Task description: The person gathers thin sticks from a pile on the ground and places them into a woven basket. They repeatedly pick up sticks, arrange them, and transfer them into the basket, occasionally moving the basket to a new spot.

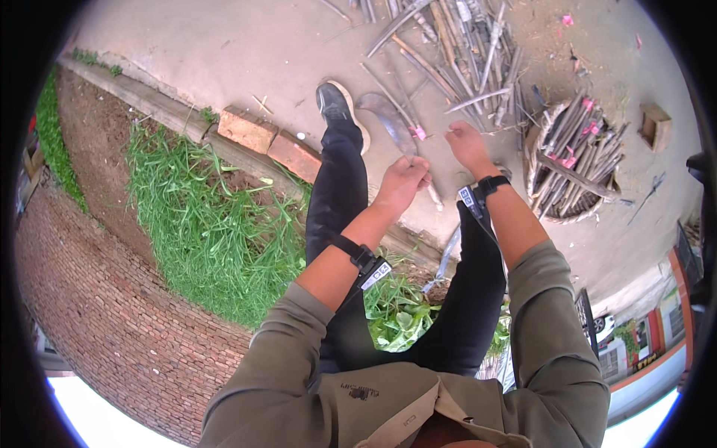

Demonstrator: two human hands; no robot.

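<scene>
My left hand [406,176] has its fingers curled over a billhook. The tool's broad curved blade [390,122] lies beyond the hand, and its pale handle end [434,197] shows on the near side. Whether the fingers grip the handle or only hover over it cannot be told. My right hand [466,143], fingers bent in, is ahead and to the right, near the cut sticks; anything inside it is hidden. Between the blade and this hand, a pink tie [418,133] sits at the end of thin sticks [386,92].
A loose pile of sticks [459,50] spreads ahead on the concrete. To the right stand a wicker basket [588,215] of pink-tied sticks, a small wooden box [655,127] and pliers-like tool [648,196]. Bricks [246,130] line the grassy bed [207,241] at left.
</scene>
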